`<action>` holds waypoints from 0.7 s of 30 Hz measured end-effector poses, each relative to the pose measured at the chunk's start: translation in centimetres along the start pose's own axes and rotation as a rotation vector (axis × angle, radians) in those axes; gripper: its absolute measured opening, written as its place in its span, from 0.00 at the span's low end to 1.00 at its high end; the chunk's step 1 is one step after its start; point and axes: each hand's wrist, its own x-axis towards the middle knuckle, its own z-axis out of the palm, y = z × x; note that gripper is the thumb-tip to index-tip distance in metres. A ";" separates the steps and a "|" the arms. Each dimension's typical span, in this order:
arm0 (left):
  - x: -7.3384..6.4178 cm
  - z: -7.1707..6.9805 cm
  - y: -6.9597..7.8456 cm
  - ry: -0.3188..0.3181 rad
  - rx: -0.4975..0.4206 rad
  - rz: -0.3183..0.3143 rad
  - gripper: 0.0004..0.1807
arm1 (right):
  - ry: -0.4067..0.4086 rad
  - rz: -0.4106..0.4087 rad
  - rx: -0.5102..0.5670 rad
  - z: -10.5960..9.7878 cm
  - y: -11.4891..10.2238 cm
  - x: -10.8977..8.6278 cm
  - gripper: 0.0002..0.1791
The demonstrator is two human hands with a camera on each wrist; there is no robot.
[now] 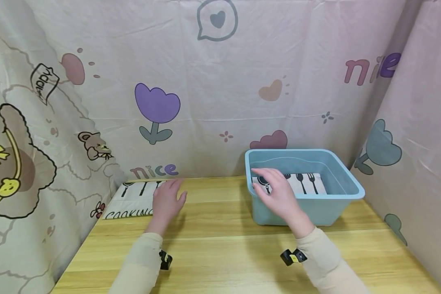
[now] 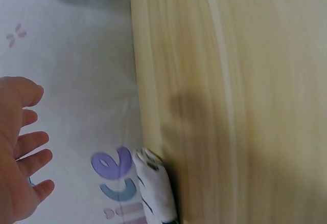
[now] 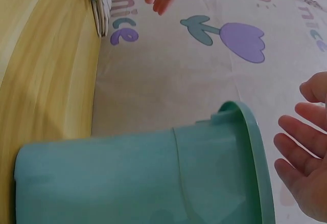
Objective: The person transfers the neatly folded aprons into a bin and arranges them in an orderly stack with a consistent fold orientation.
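My left hand hovers at the right end of a folded white cloth printed with black utensils and the word COOKING. Its fingers are loosely spread and hold nothing. In the left wrist view, the cloth's edge looks thick and layered, apart from the fingers. My right hand is above the near left rim of a light blue plastic bin, fingers relaxed. The right wrist view shows a gap between those fingers and the bin rim. Inside the bin lies another white cloth with utensil prints, partly hidden by my right hand.
The wooden tabletop stretches between the cloth and the bin. A printed fabric curtain hangs along the back edge and both sides. The bin stands close to the back curtain on the right.
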 end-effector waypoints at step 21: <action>-3.1 0.0 -5.3 -0.084 -0.008 -0.076 0.25 | -0.006 -0.023 0.099 3.0 -2.8 0.8 0.24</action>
